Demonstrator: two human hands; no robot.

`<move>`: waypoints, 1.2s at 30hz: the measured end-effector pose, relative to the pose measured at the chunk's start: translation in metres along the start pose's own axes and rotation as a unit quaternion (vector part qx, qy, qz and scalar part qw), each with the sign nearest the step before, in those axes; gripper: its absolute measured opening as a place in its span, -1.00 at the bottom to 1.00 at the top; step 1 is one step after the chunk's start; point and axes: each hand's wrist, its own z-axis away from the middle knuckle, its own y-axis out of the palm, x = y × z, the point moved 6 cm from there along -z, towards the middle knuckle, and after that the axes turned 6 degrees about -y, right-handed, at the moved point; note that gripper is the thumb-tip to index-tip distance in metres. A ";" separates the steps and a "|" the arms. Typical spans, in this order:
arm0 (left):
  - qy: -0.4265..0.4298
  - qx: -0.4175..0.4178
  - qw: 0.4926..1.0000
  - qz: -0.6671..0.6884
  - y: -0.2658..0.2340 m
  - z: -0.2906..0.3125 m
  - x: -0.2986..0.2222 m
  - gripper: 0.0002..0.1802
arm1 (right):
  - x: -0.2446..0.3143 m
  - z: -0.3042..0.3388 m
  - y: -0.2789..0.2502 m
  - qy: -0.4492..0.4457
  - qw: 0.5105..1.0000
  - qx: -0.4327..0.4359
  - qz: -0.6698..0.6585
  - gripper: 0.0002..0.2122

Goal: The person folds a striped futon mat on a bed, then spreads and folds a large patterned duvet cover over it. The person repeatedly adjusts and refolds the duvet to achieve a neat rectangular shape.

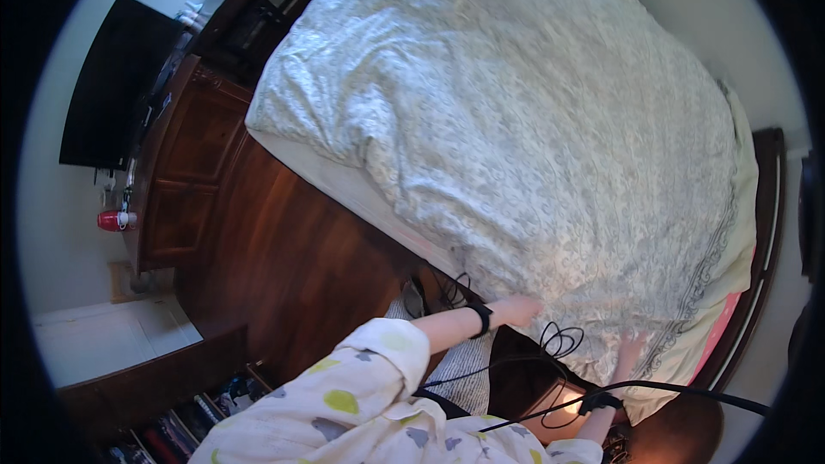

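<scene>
A large pale duvet [550, 129] with a grey scroll pattern covers the bed, rumpled along its left side. At its near edge, my left hand [520, 311] looks closed on the fabric, though its fingers are blurred. Farther right, my right hand [632, 351] touches the duvet near its bordered end; motion and glare smear those fingers. Each wrist wears a black band. Thin black cable loops [560, 342] hang between my two arms.
A lit bedside lamp [563, 404] stands close to my right forearm. The dark wooden headboard [756, 266] rises at the right. On the left are a wooden cabinet [193, 163], a black television [116, 82] and an open drawer [185, 417]. Brown floor [284, 249] lies between cabinet and bed.
</scene>
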 end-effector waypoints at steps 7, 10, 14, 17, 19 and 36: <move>-0.170 -0.203 0.949 0.173 -0.148 0.213 0.212 -0.68 | 0.181 0.142 0.148 -0.129 0.988 0.084 0.008 -0.37; -0.259 -0.282 0.816 0.432 -0.189 0.332 0.308 -0.73 | 0.264 0.204 0.191 -0.188 0.974 0.112 0.053 -0.45; -0.264 -0.339 0.710 0.557 -0.223 0.454 0.384 -0.67 | 0.340 0.252 0.221 -0.207 0.954 0.216 -0.034 -0.50; -0.242 -0.367 0.670 0.598 -0.248 0.493 0.425 -0.70 | 0.371 0.255 0.240 -0.218 0.951 0.216 -0.025 -0.56; -0.220 -0.371 0.650 0.626 -0.264 0.499 0.451 -0.71 | 0.381 0.250 0.263 -0.150 0.947 0.261 -0.112 -0.61; -0.305 -0.482 0.552 0.608 -0.397 0.490 0.656 -0.02 | 0.659 0.276 0.420 0.370 0.400 0.183 -0.818 -0.41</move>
